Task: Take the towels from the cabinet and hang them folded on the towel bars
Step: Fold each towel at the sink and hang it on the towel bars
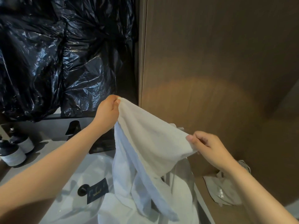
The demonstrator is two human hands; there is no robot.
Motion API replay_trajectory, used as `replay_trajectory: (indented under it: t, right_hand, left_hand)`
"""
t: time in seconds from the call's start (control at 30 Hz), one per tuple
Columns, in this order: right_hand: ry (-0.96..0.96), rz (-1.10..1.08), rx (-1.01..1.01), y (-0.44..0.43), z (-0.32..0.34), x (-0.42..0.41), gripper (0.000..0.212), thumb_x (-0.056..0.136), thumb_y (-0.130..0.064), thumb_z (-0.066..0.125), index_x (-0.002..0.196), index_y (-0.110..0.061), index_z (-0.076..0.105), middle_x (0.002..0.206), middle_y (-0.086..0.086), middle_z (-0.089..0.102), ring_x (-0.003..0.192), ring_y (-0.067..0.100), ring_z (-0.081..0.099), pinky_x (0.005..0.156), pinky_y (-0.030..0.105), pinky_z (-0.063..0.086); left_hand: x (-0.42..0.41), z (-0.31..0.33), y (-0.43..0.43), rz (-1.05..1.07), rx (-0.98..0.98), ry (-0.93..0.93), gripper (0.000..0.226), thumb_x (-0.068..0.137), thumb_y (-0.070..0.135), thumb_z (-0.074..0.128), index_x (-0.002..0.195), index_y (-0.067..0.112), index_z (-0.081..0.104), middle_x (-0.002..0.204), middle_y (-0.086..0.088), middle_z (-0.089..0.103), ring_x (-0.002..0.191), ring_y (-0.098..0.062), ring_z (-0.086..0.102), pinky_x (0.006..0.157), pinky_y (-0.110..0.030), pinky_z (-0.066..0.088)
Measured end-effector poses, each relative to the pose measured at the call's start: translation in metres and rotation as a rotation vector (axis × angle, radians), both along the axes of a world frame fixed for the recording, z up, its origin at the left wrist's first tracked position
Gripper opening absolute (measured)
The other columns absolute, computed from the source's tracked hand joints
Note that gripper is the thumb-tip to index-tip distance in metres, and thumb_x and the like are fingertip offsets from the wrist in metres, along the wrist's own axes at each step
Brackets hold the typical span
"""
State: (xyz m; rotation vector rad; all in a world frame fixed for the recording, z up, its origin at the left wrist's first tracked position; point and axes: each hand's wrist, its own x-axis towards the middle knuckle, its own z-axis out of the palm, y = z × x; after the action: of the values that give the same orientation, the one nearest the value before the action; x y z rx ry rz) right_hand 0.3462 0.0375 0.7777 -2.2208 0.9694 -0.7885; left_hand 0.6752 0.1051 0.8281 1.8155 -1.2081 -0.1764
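A white towel hangs stretched between both hands above the sink. My left hand pinches its upper left corner at the height of the wall's edge. My right hand pinches the other top corner, lower and to the right. The rest of the towel droops in folds down into the white basin. A short piece of a grey bar shows just behind the towel's top edge, against the brown wall panel; most of it is hidden.
Black plastic sheeting covers the area above the counter. A black faucet and two dark bottles stand on the counter at left. A dark card lies in the basin beside the drain. A grey cloth bag lies at right.
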Motion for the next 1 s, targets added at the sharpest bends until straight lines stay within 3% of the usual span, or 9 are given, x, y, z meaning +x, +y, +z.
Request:
replay_trajectory:
  t: [0.17, 0.27, 0.33, 0.47, 0.57, 0.8, 0.9, 1.0]
  right_hand:
    - [0.227, -0.045, -0.004, -0.023, 0.021, -0.021, 0.051, 0.082, -0.073, 0.043, 0.055, -0.031, 0.053, 0.053, -0.005, 0.043, 0.049, 0.011, 0.043, 0.055, 0.026, 0.035]
    - [0.311, -0.123, -0.072, -0.037, 0.035, -0.035, 0.063, 0.080, -0.078, 0.041, 0.061, -0.021, 0.060, 0.059, 0.004, 0.053, 0.058, 0.022, 0.055, 0.056, 0.027, 0.040]
    - [0.380, -0.171, -0.172, -0.042, 0.049, -0.041, 0.065, 0.081, -0.079, 0.038, 0.064, -0.022, 0.063, 0.061, 0.001, 0.057, 0.059, 0.017, 0.058, 0.054, 0.026, 0.044]
    - [0.474, -0.236, -0.388, -0.052, 0.087, -0.041, 0.049, 0.088, -0.070, 0.037, 0.073, -0.030, 0.063, 0.069, -0.011, 0.059, 0.063, 0.008, 0.059, 0.053, 0.023, 0.050]
    - [0.511, -0.248, -0.489, -0.064, 0.123, -0.041, 0.030, 0.095, -0.056, 0.041, 0.089, -0.033, 0.059, 0.083, -0.016, 0.057, 0.075, 0.003, 0.057, 0.060, 0.014, 0.041]
    - [0.522, -0.333, -0.648, -0.091, 0.197, -0.035, 0.003, 0.098, -0.033, 0.054, 0.100, -0.035, 0.053, 0.097, -0.012, 0.057, 0.086, 0.006, 0.059, 0.064, 0.011, 0.039]
    - [0.456, -0.401, -0.666, -0.099, 0.223, -0.029, 0.016, 0.097, -0.031, 0.057, 0.112, -0.034, 0.051, 0.108, -0.003, 0.065, 0.091, 0.013, 0.063, 0.068, 0.021, 0.049]
    - [0.529, -0.520, -0.752, -0.105, 0.242, -0.021, 0.040, 0.100, -0.028, 0.053, 0.140, -0.023, 0.047, 0.131, 0.004, 0.061, 0.118, 0.025, 0.059, 0.090, 0.036, 0.052]
  left_hand:
    - [0.014, 0.012, -0.014, 0.068, -0.021, 0.063, 0.036, 0.105, 0.021, 0.032, 0.132, 0.006, 0.049, 0.106, -0.015, 0.057, 0.101, -0.035, 0.058, 0.080, -0.040, 0.045]
    - [0.018, 0.020, -0.019, 0.089, -0.061, 0.067, 0.035, 0.104, 0.020, 0.034, 0.132, 0.006, 0.050, 0.120, -0.021, 0.059, 0.112, -0.038, 0.055, 0.090, -0.041, 0.042]
    - [0.018, 0.026, -0.021, 0.083, -0.080, 0.070, 0.036, 0.105, 0.021, 0.034, 0.135, 0.007, 0.048, 0.127, -0.021, 0.056, 0.116, -0.037, 0.053, 0.094, -0.041, 0.041]
    - [0.022, 0.039, -0.027, 0.082, -0.115, 0.059, 0.038, 0.106, 0.021, 0.031, 0.138, 0.006, 0.045, 0.133, -0.021, 0.052, 0.122, -0.036, 0.049, 0.095, -0.038, 0.038]
    - [0.026, 0.054, -0.035, 0.105, -0.161, 0.047, 0.039, 0.106, 0.020, 0.030, 0.137, 0.005, 0.046, 0.131, -0.022, 0.054, 0.119, -0.036, 0.050, 0.087, -0.034, 0.034]
    - [0.034, 0.101, -0.049, 0.125, -0.333, 0.021, 0.035, 0.103, 0.018, 0.035, 0.129, 0.003, 0.053, 0.106, -0.016, 0.059, 0.089, -0.025, 0.049, 0.072, -0.032, 0.034]
    - [0.032, 0.121, -0.056, 0.128, -0.391, 0.014, 0.032, 0.103, 0.017, 0.035, 0.124, 0.003, 0.055, 0.095, -0.011, 0.056, 0.086, -0.027, 0.051, 0.063, -0.031, 0.030]
    - [0.030, 0.140, -0.063, 0.129, -0.422, -0.012, 0.031, 0.104, 0.017, 0.035, 0.121, 0.002, 0.055, 0.096, -0.012, 0.055, 0.086, -0.026, 0.050, 0.063, -0.030, 0.027]
